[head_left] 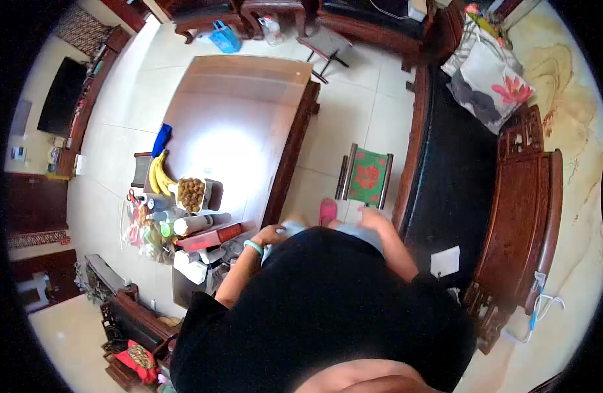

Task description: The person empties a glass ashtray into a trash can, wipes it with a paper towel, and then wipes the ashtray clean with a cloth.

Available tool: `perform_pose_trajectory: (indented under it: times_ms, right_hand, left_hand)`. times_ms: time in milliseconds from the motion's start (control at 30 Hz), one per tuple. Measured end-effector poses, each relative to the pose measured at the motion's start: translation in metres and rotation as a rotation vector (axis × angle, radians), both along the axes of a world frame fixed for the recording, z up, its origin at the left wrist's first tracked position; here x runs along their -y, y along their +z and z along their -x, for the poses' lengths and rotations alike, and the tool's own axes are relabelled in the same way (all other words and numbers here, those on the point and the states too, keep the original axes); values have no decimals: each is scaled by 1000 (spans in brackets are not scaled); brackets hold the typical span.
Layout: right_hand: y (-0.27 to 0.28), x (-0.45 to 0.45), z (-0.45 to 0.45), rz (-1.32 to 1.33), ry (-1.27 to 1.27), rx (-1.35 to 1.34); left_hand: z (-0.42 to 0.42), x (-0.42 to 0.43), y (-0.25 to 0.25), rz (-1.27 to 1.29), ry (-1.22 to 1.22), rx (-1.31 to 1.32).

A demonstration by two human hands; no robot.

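Observation:
My left hand (271, 234), with a pale green bracelet (254, 246) at the wrist, is by the left leg of my light blue shorts (292, 228), close to the table's near corner. Its fingers are too small and dark to make out. On the other side, my right hand (375, 220) rests by the right leg of the shorts, fingers reaching forward with nothing visible in them. Nearest to my left hand on the table is a red box (211, 237). A white bottle (191, 224) lies behind it.
A long wooden table (249, 92) carries bananas (159, 175), a container of small brown fruit (191, 194), a blue cloth (161, 140) and plastic bags. Ahead are a green folding stool (368, 175) and a pink slipper (328, 211). A black-cushioned wooden bench (455, 190) runs along the right.

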State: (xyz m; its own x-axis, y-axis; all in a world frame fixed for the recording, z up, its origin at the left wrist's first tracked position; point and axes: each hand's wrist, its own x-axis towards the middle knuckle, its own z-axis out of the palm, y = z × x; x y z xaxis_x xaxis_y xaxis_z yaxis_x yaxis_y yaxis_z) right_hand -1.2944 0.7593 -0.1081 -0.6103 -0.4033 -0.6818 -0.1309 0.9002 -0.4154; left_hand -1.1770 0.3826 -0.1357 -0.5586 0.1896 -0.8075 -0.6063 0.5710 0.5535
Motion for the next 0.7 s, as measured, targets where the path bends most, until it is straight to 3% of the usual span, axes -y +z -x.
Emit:
perform_pose_trajectory:
  times_ms: [33, 100, 167, 267, 367, 433, 567, 633, 700]
  right_hand:
    - [-2, 2, 16, 36, -14, -23]
    - [-4, 3, 41, 25, -110, -15]
    - [-6, -2, 54, 84, -160, -164]
    - [-43, -17, 77, 49, -102, -131]
    - [-38, -14, 99, -167, -1, 37]
    - [-36, -15, 114, -88, -120, -21]
    - [2, 7, 157, -137, -217, 10]
    - [4, 5, 179, -2, -252, -54]
    - [1, -4, 199, 44, -275, -103]
  left_hand:
    - [5, 9, -32, -28, -48, -121]
    - [22, 2, -20, 158, -117, -302]
    - [53, -5, 21, 184, -92, -215]
    - [84, 6, -4, 238, -170, -288]
    - [129, 19, -9, 219, -186, -206]
    - [174, 27, -3, 284, -326, -200]
    - [237, 38, -11, 262, -150, -372]
    - [270, 30, 17, 217, 16, -307]
    - [294, 31, 2, 143, 74, -327]
